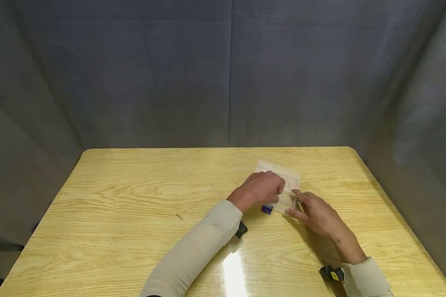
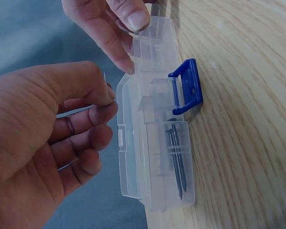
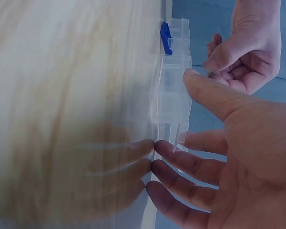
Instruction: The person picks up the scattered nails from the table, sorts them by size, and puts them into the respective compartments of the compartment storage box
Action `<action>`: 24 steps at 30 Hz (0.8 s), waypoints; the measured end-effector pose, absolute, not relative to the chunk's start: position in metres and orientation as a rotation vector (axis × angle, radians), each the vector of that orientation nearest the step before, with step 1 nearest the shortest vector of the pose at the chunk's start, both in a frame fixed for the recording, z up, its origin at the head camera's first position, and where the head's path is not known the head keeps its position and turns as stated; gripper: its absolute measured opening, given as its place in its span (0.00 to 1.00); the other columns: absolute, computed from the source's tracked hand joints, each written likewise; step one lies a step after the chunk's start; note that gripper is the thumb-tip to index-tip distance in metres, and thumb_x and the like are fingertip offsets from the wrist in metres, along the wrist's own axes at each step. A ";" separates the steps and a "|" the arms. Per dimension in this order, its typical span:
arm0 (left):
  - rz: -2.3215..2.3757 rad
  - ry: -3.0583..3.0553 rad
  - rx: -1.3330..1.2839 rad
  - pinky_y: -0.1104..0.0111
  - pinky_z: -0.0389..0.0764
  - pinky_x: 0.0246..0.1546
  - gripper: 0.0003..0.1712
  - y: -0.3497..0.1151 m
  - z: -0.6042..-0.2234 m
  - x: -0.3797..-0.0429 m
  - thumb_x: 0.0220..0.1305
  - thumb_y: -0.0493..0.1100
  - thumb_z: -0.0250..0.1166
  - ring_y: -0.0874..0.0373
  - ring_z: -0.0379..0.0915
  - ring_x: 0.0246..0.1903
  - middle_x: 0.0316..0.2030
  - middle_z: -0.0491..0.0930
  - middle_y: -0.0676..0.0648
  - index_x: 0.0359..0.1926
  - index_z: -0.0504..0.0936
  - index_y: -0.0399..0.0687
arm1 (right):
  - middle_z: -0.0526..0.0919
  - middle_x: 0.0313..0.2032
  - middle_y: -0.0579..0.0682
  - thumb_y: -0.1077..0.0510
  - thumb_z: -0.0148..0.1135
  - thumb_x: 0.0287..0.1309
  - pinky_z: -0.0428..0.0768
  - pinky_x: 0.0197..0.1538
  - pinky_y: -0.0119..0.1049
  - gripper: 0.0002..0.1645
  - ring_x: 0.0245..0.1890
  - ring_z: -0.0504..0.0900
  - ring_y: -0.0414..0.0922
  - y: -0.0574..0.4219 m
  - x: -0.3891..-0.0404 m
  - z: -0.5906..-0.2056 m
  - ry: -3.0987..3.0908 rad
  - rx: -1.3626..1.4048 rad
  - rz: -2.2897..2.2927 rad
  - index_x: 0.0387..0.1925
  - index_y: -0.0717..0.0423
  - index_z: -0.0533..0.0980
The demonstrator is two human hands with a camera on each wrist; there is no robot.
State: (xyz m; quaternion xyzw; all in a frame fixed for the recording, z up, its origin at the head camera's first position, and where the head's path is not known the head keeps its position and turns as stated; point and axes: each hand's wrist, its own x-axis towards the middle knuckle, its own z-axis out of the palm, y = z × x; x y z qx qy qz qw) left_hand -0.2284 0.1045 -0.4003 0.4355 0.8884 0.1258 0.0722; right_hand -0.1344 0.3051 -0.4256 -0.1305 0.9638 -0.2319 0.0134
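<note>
A clear plastic organizer box lies on the table with its lid raised at the back. Its blue latch hangs at the front, and dark nails lie in one compartment. Over the box, my left hand pinches a thin, nail-like piece between thumb and forefinger; most of it is hidden. My right hand holds the box at its right end, thumb on the front edge and fingers around the side.
A single thin nail lies on the wooden table, left of the left forearm. Dark wrist cameras are strapped at both wrists. Grey cloth hangs behind and beside the table.
</note>
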 end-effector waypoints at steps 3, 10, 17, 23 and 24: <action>0.367 2.670 1.313 0.69 0.73 0.31 0.05 0.106 -0.400 -0.228 0.68 0.40 0.67 0.65 0.71 0.31 0.33 0.78 0.61 0.35 0.80 0.56 | 0.77 0.42 0.53 0.47 0.67 0.68 0.72 0.37 0.43 0.43 0.35 0.72 0.46 0.305 -0.135 -0.426 3.006 -0.414 -0.725 0.71 0.71 0.65; 0.379 2.659 1.300 0.69 0.73 0.32 0.03 0.106 -0.402 -0.229 0.68 0.43 0.69 0.64 0.72 0.31 0.35 0.79 0.60 0.38 0.82 0.55 | 0.77 0.42 0.53 0.46 0.67 0.68 0.71 0.36 0.42 0.43 0.34 0.71 0.46 0.306 -0.134 -0.427 2.997 -0.418 -0.733 0.72 0.71 0.65; 0.367 2.644 1.297 0.68 0.74 0.33 0.02 0.103 -0.401 -0.228 0.69 0.43 0.68 0.65 0.73 0.33 0.37 0.80 0.61 0.39 0.82 0.57 | 0.76 0.39 0.53 0.48 0.68 0.68 0.70 0.34 0.41 0.42 0.33 0.71 0.45 0.306 -0.135 -0.427 3.008 -0.420 -0.732 0.70 0.73 0.66; 0.319 2.647 1.289 0.67 0.74 0.32 0.02 0.101 -0.400 -0.227 0.69 0.43 0.67 0.65 0.72 0.31 0.36 0.79 0.62 0.40 0.84 0.57 | 0.74 0.37 0.51 0.48 0.68 0.68 0.68 0.32 0.39 0.42 0.31 0.70 0.44 0.306 -0.135 -0.427 3.002 -0.427 -0.748 0.70 0.73 0.66; 0.314 2.649 1.283 0.67 0.73 0.32 0.02 0.101 -0.400 -0.226 0.69 0.43 0.67 0.64 0.72 0.30 0.36 0.79 0.62 0.40 0.84 0.57 | 0.74 0.37 0.51 0.48 0.68 0.68 0.68 0.32 0.39 0.42 0.31 0.70 0.44 0.306 -0.135 -0.427 2.999 -0.426 -0.749 0.70 0.73 0.66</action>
